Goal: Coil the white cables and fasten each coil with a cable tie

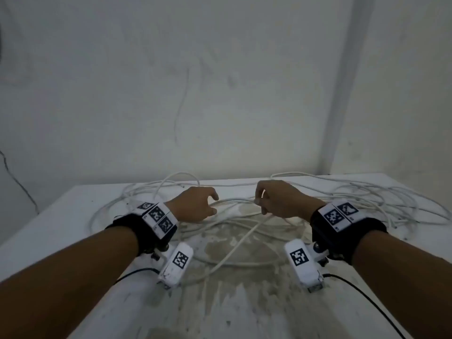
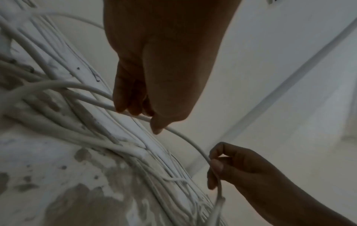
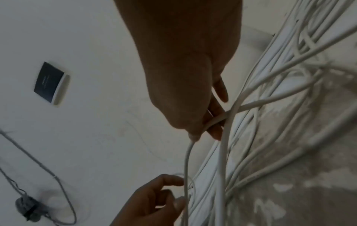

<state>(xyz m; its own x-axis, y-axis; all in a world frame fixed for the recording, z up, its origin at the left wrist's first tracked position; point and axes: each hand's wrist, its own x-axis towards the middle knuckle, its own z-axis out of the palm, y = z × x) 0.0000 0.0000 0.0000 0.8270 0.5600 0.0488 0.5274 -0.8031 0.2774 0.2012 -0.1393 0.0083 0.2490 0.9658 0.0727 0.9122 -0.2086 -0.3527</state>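
Observation:
Several white cables [image 1: 247,231] lie tangled on a white table [image 1: 68,223]. One strand, the white cable [image 1: 234,201], is lifted between my hands. My left hand [image 1: 214,204] curls its fingers and thumb round it, as the left wrist view shows: left hand [image 2: 146,120], white cable [image 2: 189,140]. My right hand [image 1: 259,204] pinches the same strand a short way to the right; seen closer, the right hand [image 3: 204,130] has the cable [image 3: 186,160] running through its fingers down to the left hand [image 3: 177,189]. The right hand [image 2: 214,165] also shows in the left wrist view. No cable tie is in view.
More loose cable loops [image 1: 381,199] spread over the table's right back corner, and others [image 1: 137,196] to the left. The table top's paint is worn [image 1: 244,297] near me. A wall stands right behind the table. A dark box [image 3: 51,82] and a grey cord [image 3: 38,165] are on the wall.

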